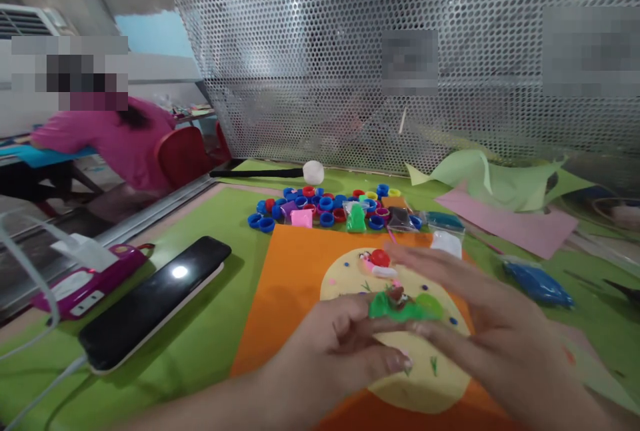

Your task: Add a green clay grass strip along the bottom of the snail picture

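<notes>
My left hand [333, 344] holds a small green modelling-clay piece [393, 307] with brown bits and a lighter green round part on top. My right hand [505, 324] comes in from the right, fingers stretched out, its fingertips at the right edge of the green piece. Beneath both hands lies a pale yellow clay shape [433, 394], dotted with small coloured spots and green marks, on an orange sheet [280, 277]. A small figure with a red round part [380, 257] sits near the top of the yellow shape. My right hand looks slightly blurred.
Several coloured rings [326, 204] and bagged clay packets [356, 217] lie behind the sheet. A phone-like device [155, 304] with a glowing light and a purple power strip [90, 284] are left. A blue packet [537, 282] lies right. Perforated metal [300, 51] stands behind; a person [120, 137] sits left.
</notes>
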Demonstrator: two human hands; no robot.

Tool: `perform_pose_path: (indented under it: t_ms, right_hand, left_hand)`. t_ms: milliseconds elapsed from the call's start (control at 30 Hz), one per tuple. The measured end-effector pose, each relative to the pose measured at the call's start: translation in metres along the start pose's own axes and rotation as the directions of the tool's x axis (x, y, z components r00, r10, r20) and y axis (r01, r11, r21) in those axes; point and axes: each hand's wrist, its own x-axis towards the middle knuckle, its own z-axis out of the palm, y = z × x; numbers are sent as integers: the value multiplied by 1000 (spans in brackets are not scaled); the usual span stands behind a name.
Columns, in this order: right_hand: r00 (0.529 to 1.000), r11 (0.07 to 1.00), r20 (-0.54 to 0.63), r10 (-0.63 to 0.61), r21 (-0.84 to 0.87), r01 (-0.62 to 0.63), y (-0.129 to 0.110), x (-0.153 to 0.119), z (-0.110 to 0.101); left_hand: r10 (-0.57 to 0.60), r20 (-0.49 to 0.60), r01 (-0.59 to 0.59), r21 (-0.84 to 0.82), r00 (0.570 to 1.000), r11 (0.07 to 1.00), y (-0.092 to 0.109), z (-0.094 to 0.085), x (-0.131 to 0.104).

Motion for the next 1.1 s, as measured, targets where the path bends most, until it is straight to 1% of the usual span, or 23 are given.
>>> perform_pose_path:
  t_ms: [67,167,200,233,267,300,367,400,433,467,500,600,667,700,733,800,867,900,967,1033,1100]
  right_hand:
    - [996,996,82,-32,90,24,0,-5,9]
    - [992,965,125,-13,262,-21,0,-9,14]
    - [991,959,135,-7,280,-32,1,-9,12]
    - [990,966,144,-4,257,-33,1,-7,9]
    - [990,980,141,3,196,-31,1,-5,5]
    - [994,993,112,10,115,-23,2,-3,1]
    - [1000,999,-5,20,-41,-20,2,1,-6]
    - [998,995,-55,18,-94,-23,2,2,-7]
    - [997,991,-78,15,-128,-25,2,2,-8]
    - [998,989,-69,14,-147,-24,2,1,-7]
    - [1000,988,-24,14,-155,-17,3,-1,-6]
    - [991,992,134,-5,-126,22,6,-6,1]
    - [982,993,173,-71,-82,87,9,-8,6]
    - [976,989,176,-125,-55,136,10,-8,7]
    - [966,981,178,-185,-28,193,10,-8,8]
    - [938,955,186,-293,10,297,10,-8,7]
    - [922,941,199,-333,13,337,7,-6,4]
    - [924,945,208,-319,-6,328,6,-6,2]
    - [955,965,180,-235,-75,251,4,-3,-3]
    - [993,983,75,-90,-155,101,4,0,-8]
    - [998,977,-56,36,-209,-47,5,2,-11]
  left_hand:
    - [-4,-11,5,109,1000,994,-2,-1,0]
    - [1,-24,7,334,1000,943,1,1,-1]
    - [-1,-24,10,365,1000,931,4,2,-1]
    - [-1,-30,12,369,1000,930,6,3,-1]
    - [2,-40,12,359,999,933,8,3,0]
    - [5,-49,12,341,999,940,9,3,0]
    - [8,-77,16,307,997,952,9,1,0]
    - [4,-92,23,291,996,957,8,0,1]
    - [-7,-102,34,262,995,964,6,-1,1]
    - [-24,-97,44,211,995,977,5,-2,1]
    - [-43,-78,53,138,996,989,4,-2,2]
    - [-89,58,96,-129,994,987,1,-1,4]
    - [-91,147,123,-225,985,967,1,0,4]
    - [-83,171,121,-223,982,967,2,1,5]
    - [-75,169,105,-180,983,978,2,1,4]
    - [-74,112,73,17,991,997,4,1,4]
    - [-68,55,53,236,996,970,5,1,2]
    - [-59,43,43,311,997,949,6,0,2]
    - [-48,26,35,352,999,935,8,0,0]
    - [-55,-15,57,289,998,956,8,1,-1]
    - [-77,-42,82,133,996,988,6,2,-1]
